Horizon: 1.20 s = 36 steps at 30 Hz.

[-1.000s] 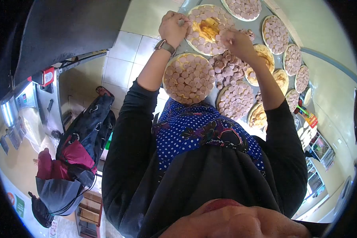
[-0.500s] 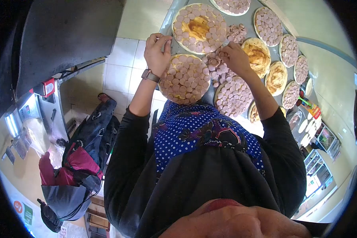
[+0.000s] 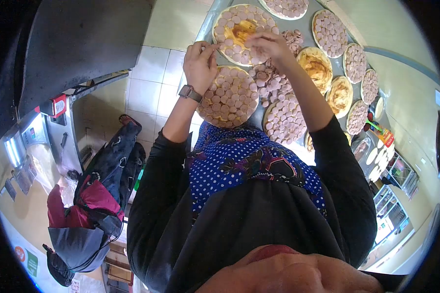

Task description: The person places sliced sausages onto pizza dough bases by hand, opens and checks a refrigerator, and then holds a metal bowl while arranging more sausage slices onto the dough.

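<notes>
My left hand point(image 3: 200, 66), with a watch at the wrist, has its fingers pinched by the left edge of a round base point(image 3: 244, 30); what it holds is too small to name. That base carries sliced sausage around a bare, sauce-coloured middle. Over its right side hovers my right hand point(image 3: 271, 46), fingers partly blurred, its contents unclear. Just below, a second base point(image 3: 228, 100) is covered with slices. A pile of loose slices point(image 3: 274, 84) lies to the right of these two, below my right hand.
More covered bases point(image 3: 330, 33) and sauce-topped bases point(image 3: 315, 68) stand on the grey table point(image 3: 305, 28). A co-worker point(image 3: 100, 195) in dark clothes is at the left, near a metal counter point(image 3: 68, 127). Racks are at the lower right.
Since half a second ago, my right hand has moved from the loose slices up and left over the upper base. My left hand has shifted slightly right, closer to its edge.
</notes>
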### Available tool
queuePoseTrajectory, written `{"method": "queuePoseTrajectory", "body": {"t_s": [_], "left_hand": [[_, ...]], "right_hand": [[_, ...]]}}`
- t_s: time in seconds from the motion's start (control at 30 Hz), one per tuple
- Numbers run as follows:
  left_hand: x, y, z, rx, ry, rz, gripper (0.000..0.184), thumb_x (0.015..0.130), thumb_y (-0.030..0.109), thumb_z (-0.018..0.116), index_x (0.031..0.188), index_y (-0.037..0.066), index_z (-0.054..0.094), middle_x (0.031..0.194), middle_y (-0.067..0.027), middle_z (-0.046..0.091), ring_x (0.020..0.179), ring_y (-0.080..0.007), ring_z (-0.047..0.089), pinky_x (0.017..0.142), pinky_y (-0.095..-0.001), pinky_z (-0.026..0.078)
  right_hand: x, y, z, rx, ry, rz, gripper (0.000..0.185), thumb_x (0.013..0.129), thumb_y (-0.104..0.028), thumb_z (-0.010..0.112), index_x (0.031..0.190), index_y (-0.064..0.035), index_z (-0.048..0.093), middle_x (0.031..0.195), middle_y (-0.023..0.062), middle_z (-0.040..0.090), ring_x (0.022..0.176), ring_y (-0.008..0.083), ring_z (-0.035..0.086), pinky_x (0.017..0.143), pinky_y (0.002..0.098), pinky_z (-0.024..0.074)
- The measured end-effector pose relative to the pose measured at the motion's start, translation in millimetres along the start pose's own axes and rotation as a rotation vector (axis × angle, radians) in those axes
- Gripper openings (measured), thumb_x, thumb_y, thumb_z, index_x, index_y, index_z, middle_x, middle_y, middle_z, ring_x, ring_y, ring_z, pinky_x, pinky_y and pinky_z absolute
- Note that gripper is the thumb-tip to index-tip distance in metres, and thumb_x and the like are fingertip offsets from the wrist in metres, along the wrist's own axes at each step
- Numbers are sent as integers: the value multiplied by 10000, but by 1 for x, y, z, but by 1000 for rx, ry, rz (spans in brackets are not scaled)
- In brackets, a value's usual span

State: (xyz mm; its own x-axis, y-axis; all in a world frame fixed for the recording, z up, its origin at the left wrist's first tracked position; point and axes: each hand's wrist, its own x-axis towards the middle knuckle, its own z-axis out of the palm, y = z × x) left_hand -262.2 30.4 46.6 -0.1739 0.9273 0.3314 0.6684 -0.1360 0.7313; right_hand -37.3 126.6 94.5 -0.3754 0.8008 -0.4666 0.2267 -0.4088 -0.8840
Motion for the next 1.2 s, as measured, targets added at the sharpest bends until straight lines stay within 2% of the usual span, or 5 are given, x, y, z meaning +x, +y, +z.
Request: {"method": "queuePoseTrajectory", "body": {"t_s": [0.5,0.63,0.77,0.97,1.2], "left_hand": [[-10,0,7,112,-45,91,379,725,25,668,1072,166,726,1031,-58,588,929,-266,569,773,-403,483],[-9,4,5,106,-84,71,368,755,41,663,1094,170,725,1036,-60,593,936,-272,570,792,-401,482],[-15,17,9,28,-187,172,226,744,120,674,966,139,715,1019,-70,590,933,-282,569,777,-421,472],[-30,70,44,-19,-332,319,183,785,211,690,888,61,688,1015,-101,608,972,-306,572,834,-430,485],[-33,79,67,-56,-205,319,143,774,162,678,798,24,706,951,-132,670,946,-303,613,877,-421,481]], "right_hand": [[60,0,37,-1193,233,-689,135,870,-175,722,972,-88,710,893,79,684,826,189,694,732,305,547],[34,-11,7,-933,165,-630,123,866,-194,719,926,-88,699,875,67,660,792,198,670,707,326,533],[-30,-5,-39,-940,-137,-206,131,830,-155,720,951,-111,692,898,63,625,785,224,634,741,349,528],[-81,36,-33,-1289,-46,-629,188,806,-139,716,988,-109,682,1058,43,616,983,241,575,798,373,508],[-71,49,-38,-1156,-61,-636,204,818,-125,723,1010,-73,680,974,43,652,924,222,604,808,339,500]]}}
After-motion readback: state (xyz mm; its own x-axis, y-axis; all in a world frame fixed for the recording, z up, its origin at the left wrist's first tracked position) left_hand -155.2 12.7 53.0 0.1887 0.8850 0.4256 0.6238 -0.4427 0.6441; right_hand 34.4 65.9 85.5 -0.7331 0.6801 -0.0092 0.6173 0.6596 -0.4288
